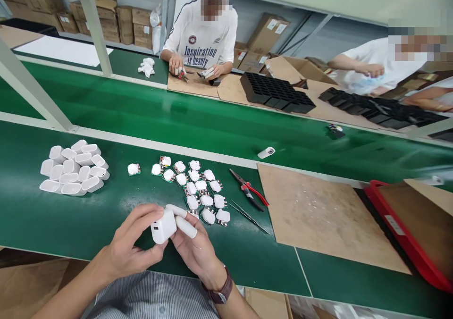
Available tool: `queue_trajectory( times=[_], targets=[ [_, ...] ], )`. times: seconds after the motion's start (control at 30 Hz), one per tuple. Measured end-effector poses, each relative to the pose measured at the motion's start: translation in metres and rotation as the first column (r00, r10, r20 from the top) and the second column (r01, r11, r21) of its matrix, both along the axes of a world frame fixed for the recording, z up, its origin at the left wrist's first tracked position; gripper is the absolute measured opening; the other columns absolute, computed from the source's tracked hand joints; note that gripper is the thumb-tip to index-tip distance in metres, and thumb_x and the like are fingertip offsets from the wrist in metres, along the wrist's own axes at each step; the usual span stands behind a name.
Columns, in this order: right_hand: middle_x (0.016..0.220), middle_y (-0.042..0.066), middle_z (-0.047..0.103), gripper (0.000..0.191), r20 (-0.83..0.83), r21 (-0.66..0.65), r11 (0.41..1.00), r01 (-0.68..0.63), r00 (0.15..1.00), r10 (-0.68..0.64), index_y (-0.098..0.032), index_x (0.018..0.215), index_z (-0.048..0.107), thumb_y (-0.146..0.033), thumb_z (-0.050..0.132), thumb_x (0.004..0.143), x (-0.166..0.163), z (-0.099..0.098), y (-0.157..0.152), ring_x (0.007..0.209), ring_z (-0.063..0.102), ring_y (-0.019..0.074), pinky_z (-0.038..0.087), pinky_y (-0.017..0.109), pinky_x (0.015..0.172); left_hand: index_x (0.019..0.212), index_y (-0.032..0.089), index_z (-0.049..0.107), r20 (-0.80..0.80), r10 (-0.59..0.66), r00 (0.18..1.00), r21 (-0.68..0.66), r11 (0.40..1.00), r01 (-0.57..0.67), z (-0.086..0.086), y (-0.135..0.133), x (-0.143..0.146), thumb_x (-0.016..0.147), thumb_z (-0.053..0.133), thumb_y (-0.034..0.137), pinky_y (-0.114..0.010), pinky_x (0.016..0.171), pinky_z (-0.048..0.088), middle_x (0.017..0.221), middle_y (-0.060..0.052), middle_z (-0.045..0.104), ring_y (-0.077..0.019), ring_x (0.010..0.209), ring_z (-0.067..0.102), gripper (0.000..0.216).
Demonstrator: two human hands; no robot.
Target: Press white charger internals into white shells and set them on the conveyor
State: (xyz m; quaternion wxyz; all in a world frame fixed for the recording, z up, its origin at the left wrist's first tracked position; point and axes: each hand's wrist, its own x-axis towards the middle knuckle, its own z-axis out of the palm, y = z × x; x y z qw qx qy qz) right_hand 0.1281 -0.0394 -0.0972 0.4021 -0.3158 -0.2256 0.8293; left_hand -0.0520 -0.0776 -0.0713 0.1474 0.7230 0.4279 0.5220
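Both my hands hold one white charger housing (163,226) over the near edge of the green table. My left hand (133,243) pinches it from the left side. My right hand (194,247), with white finger cots on two fingertips, grips its top and right side. Just beyond lies a cluster of several small white charger boards with metal prongs (200,191). A pile of several empty white housings (75,168) sits to the far left.
Red-handled cutters (249,190) and tweezers (248,216) lie right of the boards, beside a brown board (325,220) and a red tray (399,234). One white housing (266,152) lies on the green conveyor belt. Two other people work across it with black trays (276,92).
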Motion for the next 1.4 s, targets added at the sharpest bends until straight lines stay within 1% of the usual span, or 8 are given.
queue_trajectory(
  times=[0.27,0.43,0.63,0.83,0.97,1.1,1.2,1.4],
  targets=[
    [0.100,0.006,0.080,0.035,-0.063,0.006,0.999,-0.038,0.997,0.039,-0.024,0.110,0.082,-0.036,0.090,0.079,-0.001,0.001,0.005,0.080,0.072,0.0190,0.060,0.034,0.079,0.153,0.020,0.051,-0.116,-0.050,0.992,0.014,0.999,0.052,0.003,0.002,-0.010,0.090,0.071,0.005,-0.040,0.097,0.060,0.131,-0.016,0.061,-0.0273,0.116,0.065,0.068],
    [0.094,0.004,0.079,0.026,-0.095,0.005,1.000,-0.020,0.995,0.021,-0.024,0.105,0.083,-0.034,0.089,0.082,0.001,0.000,0.007,0.072,0.070,0.0161,0.059,0.030,0.068,0.152,0.027,0.051,0.079,-0.108,0.991,-0.166,0.979,0.120,-0.008,0.003,-0.009,0.096,0.067,0.013,-0.038,0.097,0.061,0.136,-0.015,0.057,-0.0278,0.122,0.063,0.060],
    [0.103,0.004,0.078,0.037,-0.089,0.114,0.993,-0.029,0.995,0.039,-0.025,0.117,0.079,-0.028,0.089,0.081,0.004,0.004,0.009,0.081,0.070,0.0164,0.061,0.030,0.073,0.146,0.032,0.056,0.254,-0.129,0.959,-0.395,0.891,0.224,-0.019,0.006,-0.011,0.100,0.064,0.020,-0.034,0.094,0.062,0.139,-0.014,0.053,-0.0263,0.123,0.063,0.048],
    [0.097,0.005,0.078,0.038,-0.076,0.085,0.995,0.058,0.996,-0.051,-0.021,0.110,0.081,-0.022,0.092,0.075,0.017,0.001,0.018,0.069,0.064,0.0113,0.058,0.023,0.064,0.140,0.030,0.059,0.378,0.121,0.918,-0.371,0.928,0.030,-0.014,0.016,-0.024,0.102,0.061,0.028,-0.032,0.087,0.063,0.128,-0.011,0.062,-0.0245,0.111,0.069,0.038],
    [0.096,0.005,0.078,0.038,-0.092,0.060,0.995,0.085,0.993,-0.079,-0.021,0.109,0.082,-0.024,0.094,0.073,0.030,0.004,0.019,0.066,0.062,0.0114,0.058,0.024,0.064,0.131,0.025,0.062,0.030,0.073,0.997,-0.448,0.893,-0.052,-0.023,0.026,-0.042,0.097,0.066,0.027,-0.037,0.095,0.061,0.131,-0.010,0.064,-0.0252,0.114,0.069,0.034],
    [0.094,0.004,0.077,0.041,-0.099,0.077,0.995,0.057,0.994,-0.049,-0.024,0.110,0.082,-0.024,0.095,0.071,0.033,0.008,0.014,0.065,0.061,0.0121,0.057,0.025,0.062,0.127,0.025,0.066,-0.322,-0.012,0.947,-0.401,0.907,-0.125,-0.036,0.029,-0.048,0.097,0.067,0.027,-0.052,0.103,0.057,0.134,-0.010,0.066,-0.0306,0.124,0.064,0.030],
    [0.090,0.003,0.075,0.043,-0.088,0.115,0.993,0.033,0.996,-0.023,-0.026,0.112,0.081,-0.025,0.095,0.071,0.032,0.007,0.013,0.066,0.061,0.0130,0.057,0.026,0.062,0.127,0.026,0.068,-0.285,0.005,0.958,-0.313,0.945,-0.098,-0.027,0.024,-0.038,0.099,0.068,0.026,-0.049,0.103,0.058,0.137,-0.011,0.066,-0.0298,0.127,0.063,0.028],
    [0.089,0.002,0.074,0.044,-0.056,0.211,0.977,-0.034,0.997,0.047,-0.029,0.116,0.079,-0.027,0.093,0.074,0.033,0.001,0.011,0.072,0.065,0.0150,0.058,0.028,0.067,0.134,0.023,0.068,-0.014,-0.134,0.991,-0.215,0.968,0.127,0.011,0.016,-0.005,0.100,0.061,0.009,-0.032,0.089,0.065,0.120,-0.009,0.076,-0.0217,0.106,0.075,0.038]
  ],
)
